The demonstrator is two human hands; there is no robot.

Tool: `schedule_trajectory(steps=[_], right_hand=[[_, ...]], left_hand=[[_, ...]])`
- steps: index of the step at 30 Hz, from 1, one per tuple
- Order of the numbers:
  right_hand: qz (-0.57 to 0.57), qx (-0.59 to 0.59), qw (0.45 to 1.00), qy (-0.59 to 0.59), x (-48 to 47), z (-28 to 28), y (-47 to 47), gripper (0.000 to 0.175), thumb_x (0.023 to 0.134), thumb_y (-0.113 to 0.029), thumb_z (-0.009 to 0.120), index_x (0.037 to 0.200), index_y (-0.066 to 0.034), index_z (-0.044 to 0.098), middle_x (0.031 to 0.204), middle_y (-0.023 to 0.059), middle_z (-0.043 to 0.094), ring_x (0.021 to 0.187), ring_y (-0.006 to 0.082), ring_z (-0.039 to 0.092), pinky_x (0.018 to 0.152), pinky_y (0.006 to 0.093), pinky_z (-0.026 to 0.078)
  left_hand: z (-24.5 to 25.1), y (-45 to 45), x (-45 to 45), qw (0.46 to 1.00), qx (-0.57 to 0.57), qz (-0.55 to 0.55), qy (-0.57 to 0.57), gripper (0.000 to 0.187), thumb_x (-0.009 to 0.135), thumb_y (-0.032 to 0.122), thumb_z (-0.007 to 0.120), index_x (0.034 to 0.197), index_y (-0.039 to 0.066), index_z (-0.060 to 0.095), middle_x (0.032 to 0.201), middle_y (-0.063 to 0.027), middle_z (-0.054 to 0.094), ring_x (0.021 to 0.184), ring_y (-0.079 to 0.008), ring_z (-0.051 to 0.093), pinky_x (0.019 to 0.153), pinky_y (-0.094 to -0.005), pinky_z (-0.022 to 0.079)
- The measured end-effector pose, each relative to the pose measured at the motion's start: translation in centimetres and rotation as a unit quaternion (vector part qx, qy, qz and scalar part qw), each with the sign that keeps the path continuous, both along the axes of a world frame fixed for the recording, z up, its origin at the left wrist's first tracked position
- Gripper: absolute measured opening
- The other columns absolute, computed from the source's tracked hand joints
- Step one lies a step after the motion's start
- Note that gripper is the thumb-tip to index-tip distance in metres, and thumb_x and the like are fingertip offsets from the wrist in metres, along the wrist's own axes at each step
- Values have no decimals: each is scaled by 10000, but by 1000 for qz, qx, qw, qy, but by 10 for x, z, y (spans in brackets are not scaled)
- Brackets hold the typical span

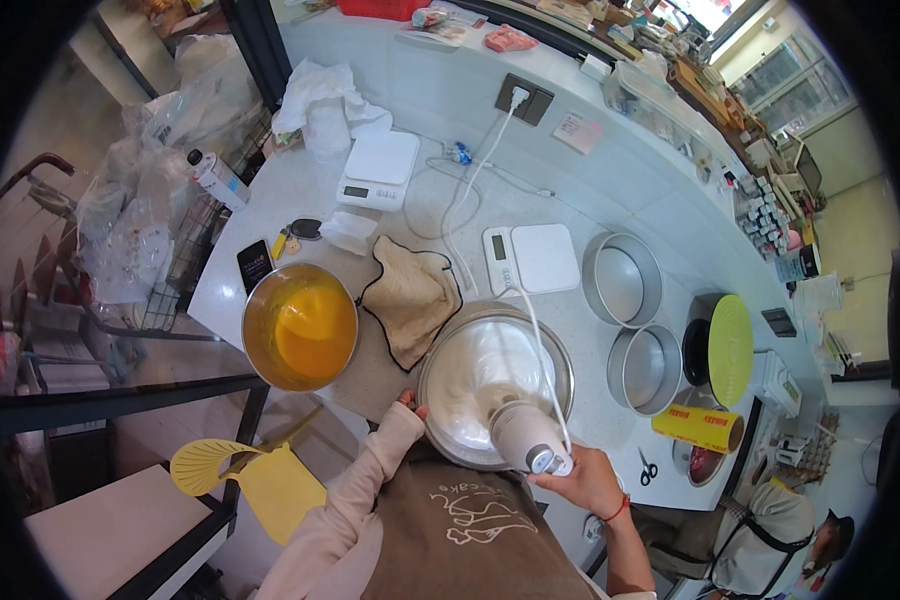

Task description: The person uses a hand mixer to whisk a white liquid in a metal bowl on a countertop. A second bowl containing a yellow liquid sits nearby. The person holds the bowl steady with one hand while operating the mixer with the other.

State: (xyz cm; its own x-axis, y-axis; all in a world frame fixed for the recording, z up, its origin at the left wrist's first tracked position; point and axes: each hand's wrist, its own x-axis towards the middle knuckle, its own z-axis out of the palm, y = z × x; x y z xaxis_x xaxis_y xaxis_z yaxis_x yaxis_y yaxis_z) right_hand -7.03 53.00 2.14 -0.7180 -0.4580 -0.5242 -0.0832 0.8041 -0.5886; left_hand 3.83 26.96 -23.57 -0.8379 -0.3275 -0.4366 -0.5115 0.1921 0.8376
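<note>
A large metal mixing bowl (pixel 568 375) stands at the near edge of the counter, filled with glossy white whipped foam (pixel 469 367). My left hand (pixel 411 405) holds the bowl's left rim. In my right hand (pixel 589 480) is a white electric hand mixer (pixel 526 435), tilted over the bowl; its beaters are hidden beneath its body. The mixer's white cord (pixel 534 319) runs across the bowl. To the left, a second metal bowl (pixel 249 334) contains a smooth orange-yellow batter (pixel 315 330). A crumpled beige cloth (pixel 412 296) lies between the two bowls.
Two kitchen scales (pixel 544 259) (pixel 381 161) and two round cake tins (pixel 622 277) (pixel 645 369) sit on the counter. Scissors (pixel 647 466) and a yellow film roll (pixel 694 429) lie right. A phone (pixel 255 264) is behind the batter bowl. A yellow chair (pixel 281 487) stands lower left; another person (pixel 761 536) is at right.
</note>
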Motion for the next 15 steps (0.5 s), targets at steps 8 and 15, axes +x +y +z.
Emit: schedule_trajectory(steps=[8,15], right_hand=[[48,2,999,-7,-1,-20,-36,519,688,-443,836,1023,-68,704,792,140,704,714,275,699,672,328,530],[-13,-69,993,96,-21,-24,-53,480,692,-365,842,1029,-53,702,848,166,712,787,294,711,682,350,541]], left_hand=[[-3,0,2,999,-13,0,47,329,858,174,642,1134,49,515,969,-203,660,901,-382,625,766,-406,488],[-8,1,2,999,28,6,27,323,859,164,646,1134,48,523,963,-201,656,879,-374,621,762,-404,489]])
